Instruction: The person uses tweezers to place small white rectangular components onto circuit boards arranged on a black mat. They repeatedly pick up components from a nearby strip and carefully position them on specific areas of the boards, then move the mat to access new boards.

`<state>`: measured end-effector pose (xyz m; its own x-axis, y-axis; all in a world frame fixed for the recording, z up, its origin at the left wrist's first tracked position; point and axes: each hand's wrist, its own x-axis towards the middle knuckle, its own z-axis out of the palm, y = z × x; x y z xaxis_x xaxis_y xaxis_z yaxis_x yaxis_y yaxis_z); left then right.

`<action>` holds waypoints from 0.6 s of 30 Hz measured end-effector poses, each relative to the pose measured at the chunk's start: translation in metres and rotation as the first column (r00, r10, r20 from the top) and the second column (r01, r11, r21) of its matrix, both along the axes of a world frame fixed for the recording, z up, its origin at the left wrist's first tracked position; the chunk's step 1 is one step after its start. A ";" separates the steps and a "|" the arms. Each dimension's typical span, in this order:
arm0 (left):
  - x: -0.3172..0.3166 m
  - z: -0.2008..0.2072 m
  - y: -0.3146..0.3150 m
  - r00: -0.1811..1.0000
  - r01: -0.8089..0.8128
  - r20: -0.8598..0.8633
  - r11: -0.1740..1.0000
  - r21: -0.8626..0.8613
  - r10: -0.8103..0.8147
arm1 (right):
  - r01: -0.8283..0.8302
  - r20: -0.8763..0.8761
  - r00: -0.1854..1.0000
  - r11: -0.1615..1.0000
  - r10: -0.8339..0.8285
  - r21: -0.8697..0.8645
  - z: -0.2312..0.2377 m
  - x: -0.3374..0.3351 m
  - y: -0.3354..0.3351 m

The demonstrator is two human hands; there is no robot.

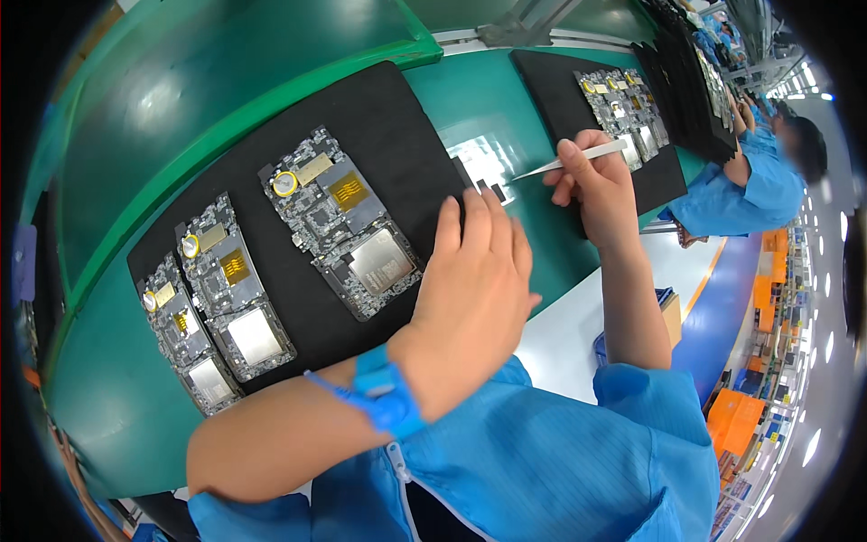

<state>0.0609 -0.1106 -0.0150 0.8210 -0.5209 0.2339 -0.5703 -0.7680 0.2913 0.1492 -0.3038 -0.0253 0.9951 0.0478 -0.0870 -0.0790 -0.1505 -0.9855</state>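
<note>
My left hand (479,280) reaches across the right edge of a black mat (370,108), its fingers stretched out beside a small white sheet (486,163) with small dark pieces on it. A blue wrist strap (384,388) circles that wrist. In my right hand (591,185) is a pair of pale tweezers (545,169), pinched between thumb and fingers, with the tips pointing left near the sheet. Three circuit boards lie on the mat: one (339,217) nearest my left hand, another (230,285) in the middle and the third (185,330) farthest left.
A second black mat (551,95) at the right carries several circuit boards (623,108). Beyond it stands a stack of black sheets (677,90). A green rail (226,135) borders the green table at the back. A person in blue (736,194) sits at the right, near orange bins (733,420).
</note>
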 end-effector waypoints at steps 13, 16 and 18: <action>0.009 -0.029 -0.011 0.996 -0.078 0.038 0.996 -0.039 0.079 | 0.058 0.194 0.979 0.996 -0.070 0.068 -0.007 -0.014 0.016; 0.001 -0.032 0.002 0.999 -0.032 0.023 0.982 -0.186 0.037 | 0.052 0.301 0.947 0.976 -0.115 0.211 0.009 -0.028 0.027; -0.022 -0.015 0.025 0.999 0.019 0.042 0.981 -0.195 -0.011 | 0.008 0.294 0.951 0.956 -0.098 0.292 0.014 -0.032 0.044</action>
<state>0.0394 -0.0861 -0.0296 0.8013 -0.4738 0.3653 -0.5956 -0.6900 0.4113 0.1177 -0.2593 -0.0115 0.9734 -0.0278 0.2272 0.2289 0.1349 -0.9641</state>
